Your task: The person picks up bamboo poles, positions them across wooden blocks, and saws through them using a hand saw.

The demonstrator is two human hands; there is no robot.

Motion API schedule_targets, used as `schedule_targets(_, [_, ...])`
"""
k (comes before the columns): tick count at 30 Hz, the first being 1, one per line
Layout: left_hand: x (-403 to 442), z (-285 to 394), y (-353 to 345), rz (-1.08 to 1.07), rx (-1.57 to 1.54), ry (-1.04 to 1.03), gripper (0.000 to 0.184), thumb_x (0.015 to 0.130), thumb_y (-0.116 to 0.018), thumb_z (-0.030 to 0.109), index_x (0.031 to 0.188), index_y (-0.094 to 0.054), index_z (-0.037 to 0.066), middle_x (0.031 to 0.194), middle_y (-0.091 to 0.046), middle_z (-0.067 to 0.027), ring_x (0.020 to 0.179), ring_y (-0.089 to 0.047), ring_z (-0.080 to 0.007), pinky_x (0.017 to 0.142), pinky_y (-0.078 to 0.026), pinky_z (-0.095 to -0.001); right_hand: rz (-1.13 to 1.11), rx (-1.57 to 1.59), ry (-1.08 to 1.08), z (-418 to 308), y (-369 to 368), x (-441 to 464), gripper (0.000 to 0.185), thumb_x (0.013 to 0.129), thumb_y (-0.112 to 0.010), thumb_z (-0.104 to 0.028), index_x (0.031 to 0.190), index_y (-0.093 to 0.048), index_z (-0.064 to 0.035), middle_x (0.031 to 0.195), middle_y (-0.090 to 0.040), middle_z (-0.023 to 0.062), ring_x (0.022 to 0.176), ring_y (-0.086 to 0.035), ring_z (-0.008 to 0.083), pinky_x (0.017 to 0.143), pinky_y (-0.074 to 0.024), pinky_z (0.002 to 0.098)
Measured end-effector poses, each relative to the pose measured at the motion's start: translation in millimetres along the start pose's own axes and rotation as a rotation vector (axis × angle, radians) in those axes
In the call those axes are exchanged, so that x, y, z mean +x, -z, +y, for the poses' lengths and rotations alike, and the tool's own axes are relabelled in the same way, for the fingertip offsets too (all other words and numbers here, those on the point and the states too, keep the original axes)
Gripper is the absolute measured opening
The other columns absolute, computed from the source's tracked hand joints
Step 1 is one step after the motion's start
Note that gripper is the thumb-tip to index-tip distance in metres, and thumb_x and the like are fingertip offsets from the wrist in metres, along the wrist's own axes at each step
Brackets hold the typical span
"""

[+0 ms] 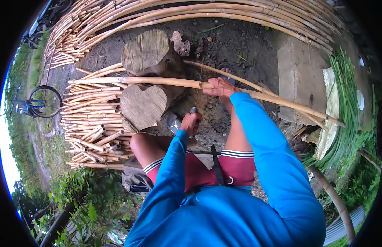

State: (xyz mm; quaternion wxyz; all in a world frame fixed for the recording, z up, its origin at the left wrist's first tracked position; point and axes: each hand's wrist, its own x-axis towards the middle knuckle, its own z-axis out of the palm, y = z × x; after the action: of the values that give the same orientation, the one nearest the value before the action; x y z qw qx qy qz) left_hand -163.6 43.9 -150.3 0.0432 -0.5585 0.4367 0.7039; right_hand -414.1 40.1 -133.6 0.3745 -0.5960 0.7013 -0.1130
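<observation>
Okay, left hand [191, 123]: fist closed round the grip of a thin-bladed tool [193, 110], forearm angled forward over the thigh.
Right hand [221, 87]: wrapped over the bamboo pole [162, 81], arm reaching forward and inward.
Pole: crosswise between two log faces [143, 101], blade crossing just left of the right hand.

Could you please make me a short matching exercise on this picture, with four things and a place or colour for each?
Column one:
1. left hand
2. right hand
3. shorts
4. long leaves

Column two:
A. red, with striped hems
B. around the dark handle of a thin-bladed tool
C. green, beside a pale sheet
D. on a bamboo pole

Right pairs: 1-B, 2-D, 3-A, 4-C.
</observation>
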Motion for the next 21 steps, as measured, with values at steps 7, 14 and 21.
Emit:
schedule_targets(7, [-8, 4, -6, 0.002, -0.052, -0.030, 0.025, 0.073, -0.064, 0.026, 0.066, -0.050, 0.006, 0.055, -0.046, -0.0025, 0.043, -0.042, -0.0141, 0.040, -0.030, -0.0320, 0.008, 0.241, -0.012, -14, 0, 8, 0.071, 0.083, -0.046, -0.073, 0.099, -0.065, -0.0064, 0.091, -0.064, 0.0185, 0.096, -0.060, 0.0342, 0.102, -0.0371, 0.0463])
schedule_targets(14, [-8, -11, -7, 0.280, 0.210, -0.119, 0.040, 0.075, -0.067, 0.034, 0.084, -0.063, -0.005, 0.069, -0.063, -0.0137, 0.058, -0.059, -0.0224, 0.054, -0.047, -0.0381, -0.050, 0.072, -0.062, -25, -17, 42, 0.088, 0.087, -0.032, -0.079, 0.083, -0.072, -0.0005, 0.083, -0.068, 0.0229, 0.091, -0.066, 0.0391, 0.085, -0.0470, 0.0491])
schedule_targets(21, [-22, -45, -19, 0.308, 0.011, -0.528, 0.018, 0.089, -0.061, 0.018, 0.093, -0.058, 0.000, 0.070, -0.051, 0.0000, 0.063, -0.045, -0.0091, 0.056, -0.039, -0.0273, -0.188, -0.078, -0.018, -6, -15, 36, 0.066, 0.086, -0.039, -0.075, 0.105, -0.067, -0.0183, 0.090, -0.065, 0.0109, 0.090, -0.064, 0.0261, 0.089, -0.0470, 0.0441])
